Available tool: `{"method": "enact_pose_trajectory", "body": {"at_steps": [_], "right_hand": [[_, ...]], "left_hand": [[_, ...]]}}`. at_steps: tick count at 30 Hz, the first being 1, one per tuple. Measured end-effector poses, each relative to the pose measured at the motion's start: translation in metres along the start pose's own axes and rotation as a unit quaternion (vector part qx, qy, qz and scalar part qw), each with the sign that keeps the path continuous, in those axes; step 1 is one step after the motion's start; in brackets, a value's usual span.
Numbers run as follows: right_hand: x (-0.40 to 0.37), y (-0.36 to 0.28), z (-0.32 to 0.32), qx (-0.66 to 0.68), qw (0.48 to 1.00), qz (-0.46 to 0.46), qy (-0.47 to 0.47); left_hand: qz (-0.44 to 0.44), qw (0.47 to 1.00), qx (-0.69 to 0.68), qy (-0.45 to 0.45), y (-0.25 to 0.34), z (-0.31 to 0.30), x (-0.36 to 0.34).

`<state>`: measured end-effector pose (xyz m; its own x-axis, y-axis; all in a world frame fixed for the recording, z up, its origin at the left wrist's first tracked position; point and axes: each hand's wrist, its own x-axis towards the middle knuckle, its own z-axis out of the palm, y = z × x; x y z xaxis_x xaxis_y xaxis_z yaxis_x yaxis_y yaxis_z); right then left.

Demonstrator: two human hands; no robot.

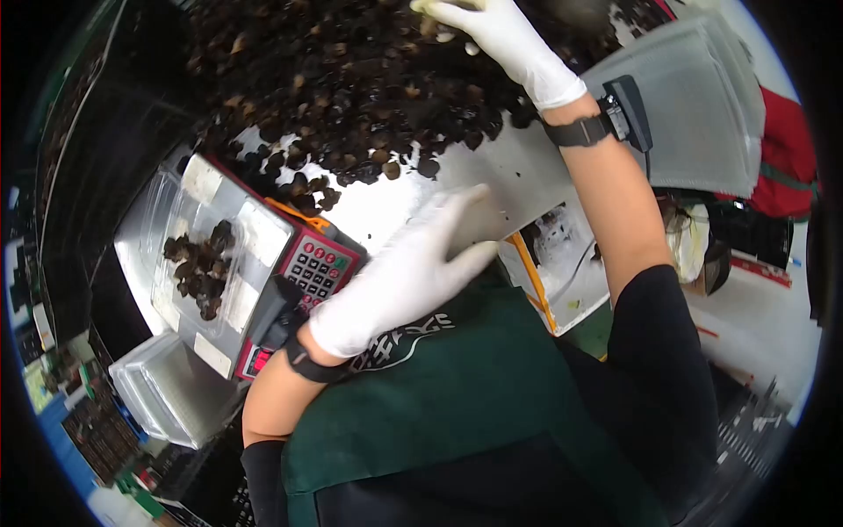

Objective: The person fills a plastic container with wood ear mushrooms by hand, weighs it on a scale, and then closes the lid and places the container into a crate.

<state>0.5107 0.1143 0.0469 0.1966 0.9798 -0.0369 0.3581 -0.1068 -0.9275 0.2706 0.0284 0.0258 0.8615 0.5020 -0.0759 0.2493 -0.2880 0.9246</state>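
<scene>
My left hand [408, 272], in a white glove, hangs above the pale metal work surface [395, 206], close to the front of my apron. Its thumb stands apart from the fingers, and nothing is in it. At the top edge my right hand [500, 39], also gloved, reaches over a large heap of dark mushroom-like pieces [351, 88]. A digit is stretched out to the left; the frame cuts off the rest of that hand. Left of my left hand is a scale with a red keypad [314, 268]. A clear plastic tray [230, 294] on it holds several dark pieces [202, 268].
Stacked clear containers [162, 395] stand at lower left, and a larger stack of clear trays [694, 105] at upper right. A white bin [580, 272] with a yellow edge strip sits below my right forearm. A black crate wall [105, 132] rises at left.
</scene>
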Motion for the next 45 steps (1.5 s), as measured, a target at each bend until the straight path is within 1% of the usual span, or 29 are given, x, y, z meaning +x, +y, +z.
{"method": "enact_pose_trajectory", "body": {"at_steps": [3, 4, 5, 7, 8, 9, 11, 13, 14, 15, 17, 18, 19, 21, 23, 24, 25, 26, 27, 28, 31, 33, 35, 37, 40, 41, 43, 44, 45], "right_hand": [[0.028, 0.071, 0.026, -0.024, 0.992, -0.125, -0.012], [0.027, 0.076, 0.038, -0.076, 0.991, -0.113, -0.01], [0.03, 0.084, 0.049, -0.204, 0.956, -0.211, -0.01], [0.021, 0.088, 0.088, -0.246, 0.947, -0.205, -0.031], [0.023, 0.097, 0.103, -0.305, 0.919, -0.242, -0.057], [0.031, 0.1, 0.117, -0.351, 0.894, -0.276, -0.051], [0.049, 0.098, 0.135, -0.363, 0.872, -0.324, -0.045], [0.058, 0.095, 0.147, -0.41, 0.846, -0.324, -0.105], [0.06, 0.099, 0.146, -0.399, 0.845, -0.336, -0.114], [0.058, 0.102, 0.139, -0.384, 0.848, -0.349, -0.108], [0.046, 0.102, 0.122, -0.393, 0.855, -0.328, -0.088], [0.038, 0.106, 0.116, -0.398, 0.867, -0.286, -0.091], [0.035, 0.115, 0.115, -0.41, 0.867, -0.277, -0.064], [0.035, 0.124, 0.116, -0.38, 0.887, -0.26, -0.035], [0.053, 0.124, 0.118, -0.27, 0.914, -0.301, 0.019], [0.063, 0.123, 0.114, -0.213, 0.941, -0.261, 0.007], [0.071, 0.114, 0.113, -0.175, 0.955, -0.238, 0.008], [0.075, 0.103, 0.11, -0.065, 0.99, -0.114, -0.042], [0.077, 0.083, 0.106, 0.046, 0.995, 0.015, -0.09], [0.076, 0.06, 0.102, 0.068, 0.987, 0.082, -0.119], [0.087, 0.041, 0.106, 0.121, 0.973, 0.023, -0.197], [0.079, 0.01, 0.113, 0.191, 0.949, 0.062, -0.242], [0.077, -0.008, 0.134, 0.246, 0.928, 0.06, -0.272], [0.077, -0.016, 0.162, 0.288, 0.914, 0.019, -0.286], [0.065, -0.056, 0.197, 0.253, 0.9, -0.036, -0.352], [0.063, -0.067, 0.209, 0.19, 0.908, -0.1, -0.361], [0.04, -0.101, 0.231, 0.158, 0.889, -0.045, -0.428], [0.039, -0.095, 0.257, 0.096, 0.882, -0.249, -0.389], [0.029, -0.099, 0.272, 0.074, 0.869, -0.281, -0.4]], "left_hand": [[-0.095, 0.994, -0.043, -0.016, 0.009, -0.041, -0.039], [-0.117, 0.991, -0.061, -0.006, 0.015, -0.051, -0.054], [-0.137, 0.987, -0.08, 0.003, 0.019, -0.058, -0.069], [-0.171, 0.972, -0.161, 0.031, 0.015, -0.067, -0.099], [-0.199, 0.953, -0.217, 0.071, 0.016, -0.069, -0.112], [-0.225, 0.929, -0.273, 0.111, 0.017, -0.07, -0.123], [-0.22, 0.924, -0.267, 0.165, 0.005, -0.069, -0.145], [-0.223, 0.912, -0.268, 0.215, 0.005, -0.066, -0.159], [-0.227, 0.906, -0.27, 0.233, 0.008, -0.067, -0.163], [-0.229, 0.901, -0.272, 0.251, 0.009, -0.068, -0.167], [-0.218, 0.9, -0.253, 0.282, 0.006, -0.07, -0.179], [-0.21, 0.894, -0.255, 0.303, 0.005, -0.07, -0.183], [-0.204, 0.887, -0.257, 0.325, 0.002, -0.069, -0.187], [-0.215, 0.87, -0.238, 0.374, -0.001, -0.072, -0.192], [-0.207, 0.861, -0.188, 0.424, -0.01, -0.077, -0.202], [-0.194, 0.844, -0.169, 0.47, -0.008, -0.079, -0.203], [-0.193, 0.832, -0.105, 0.509, -0.016, -0.083, -0.209], [-0.203, 0.805, -0.073, 0.552, -0.02, -0.086, -0.211], [-0.213, 0.775, -0.041, 0.593, -0.024, -0.089, -0.213], [-0.205, 0.75, -0.034, 0.627, -0.032, -0.092, -0.215], [-0.225, 0.715, 0.088, 0.656, -0.062, -0.098, -0.22], [-0.247, 0.712, 0.107, 0.648, -0.079, -0.098, -0.224], [-0.223, 0.721, 0.185, 0.63, -0.08, -0.098, -0.213], [-0.216, 0.731, 0.115, 0.637, -0.082, -0.095, -0.207], [-0.205, 0.729, 0.106, 0.645, -0.081, -0.094, -0.206], [-0.197, 0.722, 0.084, 0.658, -0.08, -0.094, -0.205], [-0.177, 0.716, 0.075, 0.671, -0.08, -0.094, -0.205], [-0.151, 0.713, 0.082, 0.68, -0.079, -0.095, -0.204], [-0.124, 0.711, 0.089, 0.687, -0.079, -0.098, -0.203]]}}
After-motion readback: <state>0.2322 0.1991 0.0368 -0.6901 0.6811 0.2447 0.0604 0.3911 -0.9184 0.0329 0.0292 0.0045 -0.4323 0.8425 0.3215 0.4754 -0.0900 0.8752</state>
